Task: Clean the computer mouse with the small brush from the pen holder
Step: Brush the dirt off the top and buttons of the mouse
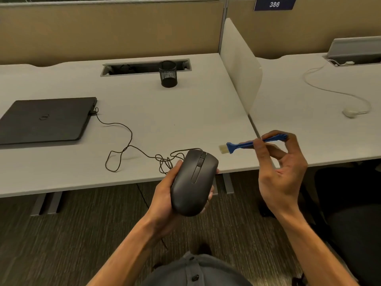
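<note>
My left hand (162,195) cradles a black wired computer mouse (193,182) from below, lifted off the desk near its front edge, buttons facing up. My right hand (282,174) pinches the handle of a small blue brush (245,144) between thumb and fingertips. The brush lies level, its pale bristles pointing left, a short way to the upper right of the mouse and not touching it. The black mesh pen holder (168,74) stands at the back of the desk, with nothing visible in it.
The mouse cable (127,145) loops across the grey desk (61,174) to a shut black laptop (45,120) at left. A white divider panel (240,65) separates the neighbouring desk, where a white cable and adapter (349,112) lie. A dark chair (350,213) stands at right.
</note>
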Available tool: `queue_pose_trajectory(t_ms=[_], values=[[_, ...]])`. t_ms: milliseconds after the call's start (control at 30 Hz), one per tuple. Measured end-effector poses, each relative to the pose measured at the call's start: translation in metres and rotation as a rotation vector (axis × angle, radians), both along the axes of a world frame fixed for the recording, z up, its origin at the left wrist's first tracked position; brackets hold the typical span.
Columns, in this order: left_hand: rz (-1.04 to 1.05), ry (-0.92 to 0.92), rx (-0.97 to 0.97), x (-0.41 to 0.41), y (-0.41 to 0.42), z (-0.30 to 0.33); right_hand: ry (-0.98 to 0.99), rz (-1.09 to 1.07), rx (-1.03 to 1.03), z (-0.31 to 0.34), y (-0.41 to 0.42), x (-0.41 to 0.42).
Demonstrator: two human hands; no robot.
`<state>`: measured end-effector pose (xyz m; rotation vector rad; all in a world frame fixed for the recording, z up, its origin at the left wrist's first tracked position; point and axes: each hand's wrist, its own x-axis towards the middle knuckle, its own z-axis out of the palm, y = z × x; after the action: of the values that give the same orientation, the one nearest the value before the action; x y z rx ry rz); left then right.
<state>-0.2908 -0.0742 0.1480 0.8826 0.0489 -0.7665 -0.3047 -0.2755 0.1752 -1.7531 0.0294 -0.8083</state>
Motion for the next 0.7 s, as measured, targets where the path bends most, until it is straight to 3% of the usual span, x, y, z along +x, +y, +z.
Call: queue_pose_trajectory(t_ms=[100,333,467,700], values=[[0.031,0.001,0.029,0.003,-0.004,-0.001,-0.055,0.069,0.038,0.003,0.000,-0.003],[0.134,-0.091,0.256,0.005,-0.011,-0.009,-0.060,0.546,-0.040,0.012,0.023,-0.027],[0.144,-0.173,0.316,0.004,-0.015,-0.008,-0.087,0.517,-0.179,0.006,0.026,-0.026],[0.109,-0.205,0.399,0.000,-0.025,-0.005,-0.130,0.297,-0.170,0.005,0.016,-0.001]])
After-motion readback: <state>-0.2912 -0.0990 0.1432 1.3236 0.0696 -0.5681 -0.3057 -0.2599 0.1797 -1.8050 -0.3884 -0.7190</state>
